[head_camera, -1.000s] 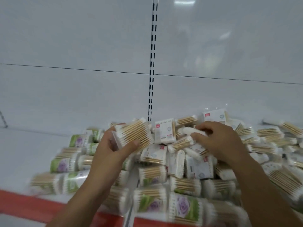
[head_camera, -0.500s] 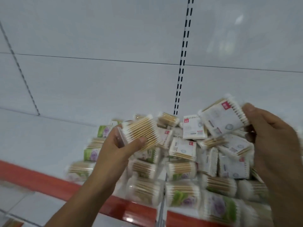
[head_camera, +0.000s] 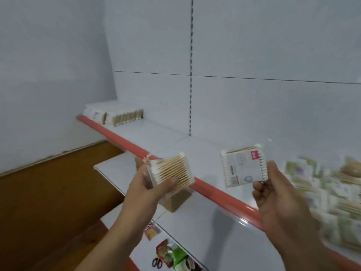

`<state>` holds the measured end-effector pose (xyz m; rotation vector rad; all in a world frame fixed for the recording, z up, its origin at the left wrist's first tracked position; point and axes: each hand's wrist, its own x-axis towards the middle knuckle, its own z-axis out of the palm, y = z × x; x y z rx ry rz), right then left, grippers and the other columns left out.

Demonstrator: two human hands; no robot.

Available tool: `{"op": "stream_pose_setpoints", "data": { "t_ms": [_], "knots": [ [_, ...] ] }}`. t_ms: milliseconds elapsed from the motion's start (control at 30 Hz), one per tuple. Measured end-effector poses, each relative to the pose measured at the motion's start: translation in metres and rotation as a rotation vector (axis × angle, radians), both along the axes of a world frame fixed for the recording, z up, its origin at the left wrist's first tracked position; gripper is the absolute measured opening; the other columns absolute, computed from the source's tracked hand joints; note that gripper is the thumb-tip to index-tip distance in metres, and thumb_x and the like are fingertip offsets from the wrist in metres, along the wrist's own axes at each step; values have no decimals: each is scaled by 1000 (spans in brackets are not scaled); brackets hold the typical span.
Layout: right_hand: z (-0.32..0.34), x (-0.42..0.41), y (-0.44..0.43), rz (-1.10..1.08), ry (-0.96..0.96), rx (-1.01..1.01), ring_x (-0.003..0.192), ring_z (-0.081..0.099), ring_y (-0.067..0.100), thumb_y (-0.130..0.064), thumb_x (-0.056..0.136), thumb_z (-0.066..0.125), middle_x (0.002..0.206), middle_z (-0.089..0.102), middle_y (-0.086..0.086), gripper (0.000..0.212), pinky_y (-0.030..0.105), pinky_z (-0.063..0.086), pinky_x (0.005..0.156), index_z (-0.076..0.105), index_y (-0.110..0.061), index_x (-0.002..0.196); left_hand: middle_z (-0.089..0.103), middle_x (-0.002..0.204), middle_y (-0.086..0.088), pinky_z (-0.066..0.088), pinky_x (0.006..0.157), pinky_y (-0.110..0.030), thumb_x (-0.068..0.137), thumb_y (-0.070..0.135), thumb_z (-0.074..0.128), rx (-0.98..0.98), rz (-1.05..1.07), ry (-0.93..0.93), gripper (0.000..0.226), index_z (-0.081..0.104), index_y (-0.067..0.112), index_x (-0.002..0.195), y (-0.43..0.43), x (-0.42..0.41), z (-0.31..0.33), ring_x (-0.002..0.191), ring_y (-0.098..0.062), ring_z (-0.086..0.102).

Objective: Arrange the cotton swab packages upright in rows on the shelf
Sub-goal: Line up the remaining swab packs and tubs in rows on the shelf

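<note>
My left hand (head_camera: 148,189) grips a flat pack of wooden-stick cotton swabs (head_camera: 172,173), thumb across its front. My right hand (head_camera: 277,194) pinches a second swab pack (head_camera: 244,167) by its lower right corner, label side with a red tag facing me. Both packs hang in the air in front of the white shelf (head_camera: 160,133) with its red front edge. At the shelf's far left end stands a row of upright swab packs (head_camera: 117,115). A blurred heap of loose swab packages (head_camera: 322,194) lies on the shelf at the right.
A slotted upright (head_camera: 191,65) divides the white back panel. Below the red edge is a lower white shelf (head_camera: 117,169) with a small cardboard box (head_camera: 173,200), scissors (head_camera: 157,263) and colourful wrappers (head_camera: 172,255). Brown wooden floor lies at the lower left.
The view has swung left, away from the heap. My right hand picked a pack out of the heap and lifted it; both hands now carry their packs over the shelf's bare stretch.
</note>
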<state>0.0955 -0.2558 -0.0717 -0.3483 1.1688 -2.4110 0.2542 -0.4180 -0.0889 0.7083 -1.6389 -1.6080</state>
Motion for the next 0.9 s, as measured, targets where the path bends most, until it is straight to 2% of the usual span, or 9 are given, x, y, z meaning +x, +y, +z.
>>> {"op": "stream_pose_setpoints", "data": {
  "t_ms": [100,200,267,333,433,533,633,767,900],
  "knots": [
    [-16,41,-69,159,-132,-83,49,54,1,-38,72,74,74,70,-1,21,12,49,47,81,-18,70,73,109,9,56,68,-19,83,23,75,32,115,-20,41,59,31,120,-54,62,-11,104,-12,68],
    [-35,70,-129,260,-110,-73,57,63,3,-45,22,99,88,76,6,65,14,52,53,82,-17,78,73,107,12,58,73,-23,83,26,75,64,211,-39,43,59,33,122,-102,105,-21,104,-12,68],
    [-40,84,-165,334,-56,-6,63,66,5,-32,35,97,96,76,9,59,15,53,54,80,-12,88,74,105,14,58,76,-26,83,26,75,79,253,-47,44,59,34,123,-130,123,-28,103,-11,69],
    [-43,96,-199,421,-20,24,66,68,9,-15,57,77,100,75,13,44,17,53,53,73,-8,100,74,105,14,58,76,-27,82,25,75,101,285,-49,44,60,34,122,-157,132,-37,102,-11,70],
    [-54,99,-247,443,21,75,61,64,8,-7,68,63,95,74,13,38,17,53,51,69,-5,105,74,107,11,58,79,-28,82,25,76,134,308,-61,43,60,34,121,-200,135,-48,104,-13,69],
    [-61,95,-300,416,30,104,51,56,5,-5,72,62,79,72,8,33,16,50,47,68,-3,104,75,107,10,57,81,-31,81,24,76,150,313,-80,43,61,33,120,-254,127,-57,105,-15,69],
    [-62,87,-358,387,24,108,47,53,4,-2,73,63,68,69,4,28,16,49,44,69,-5,100,75,104,13,56,74,-26,80,24,76,125,297,-79,43,61,34,120,-316,108,-60,102,-13,70],
    [-54,70,-441,352,14,87,41,51,4,-8,51,73,58,65,3,44,16,48,42,67,-3,95,75,102,14,55,63,-15,77,25,73,84,244,-67,42,61,32,117,-402,84,-51,96,-6,71],
    [-49,56,-512,316,44,98,41,52,7,3,75,68,58,65,6,18,17,50,45,71,-6,89,75,109,12,55,79,-26,73,32,73,2,251,-69,51,61,29,122,-485,67,-30,100,-8,71]
  ]
}}
